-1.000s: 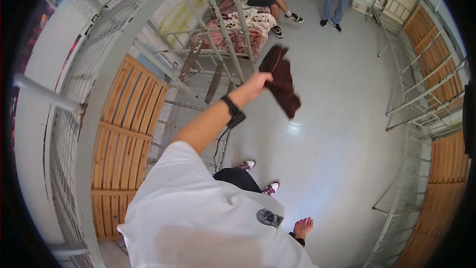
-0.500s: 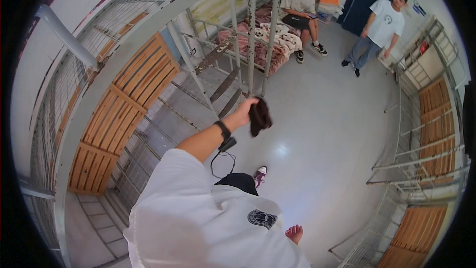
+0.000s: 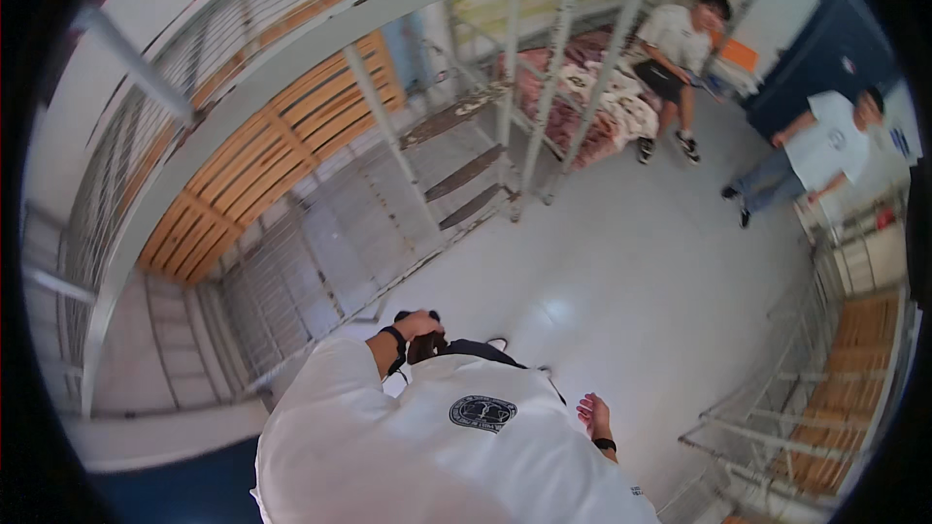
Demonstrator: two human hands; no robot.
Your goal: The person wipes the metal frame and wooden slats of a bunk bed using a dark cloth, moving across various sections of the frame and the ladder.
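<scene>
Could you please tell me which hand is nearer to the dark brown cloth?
Left: the left hand holds the dark brown cloth; the right hand is apart from it, farther to the right.

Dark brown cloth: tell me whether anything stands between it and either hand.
Nothing visible parts the dark brown cloth from the left hand, which grips it. Toward the right hand, the torso in the white shirt lies between.

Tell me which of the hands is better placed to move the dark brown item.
Left, probably: the left hand grips the dark brown item, while the right hand is apart from it, loosely open and apparently empty.
</scene>
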